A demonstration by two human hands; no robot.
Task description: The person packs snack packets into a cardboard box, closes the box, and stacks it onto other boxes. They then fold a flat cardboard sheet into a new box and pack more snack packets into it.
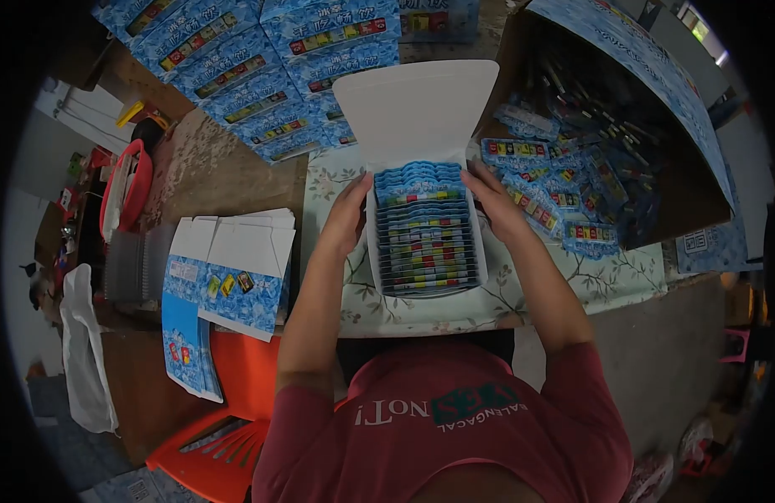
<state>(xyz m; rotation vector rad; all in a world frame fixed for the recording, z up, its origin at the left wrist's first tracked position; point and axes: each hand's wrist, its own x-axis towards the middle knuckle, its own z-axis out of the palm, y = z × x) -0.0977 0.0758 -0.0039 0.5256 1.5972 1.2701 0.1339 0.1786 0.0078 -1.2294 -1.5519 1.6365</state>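
Note:
An open white carton (481, 251) stands on the table in front of me, its white lid (417, 105) raised at the far side. Inside is a tight row of upright blue packets (425, 243) with red, yellow and green strips. My left hand (347, 214) lies along the carton's left wall, thumb near the top edge. On the opposite wall, my right hand (495, 201) grips in the same way. Part of the fingers of both hands is hidden by the carton's sides.
Loose blue packets (534, 201) spill from a big cardboard box (694, 201) on the right. Blue printed cartons (245, 84) are stacked at the back left. Flat unfolded cartons (224, 281) lie at the left, above an orange chair (236, 369). A floral cloth (379, 314) covers the table.

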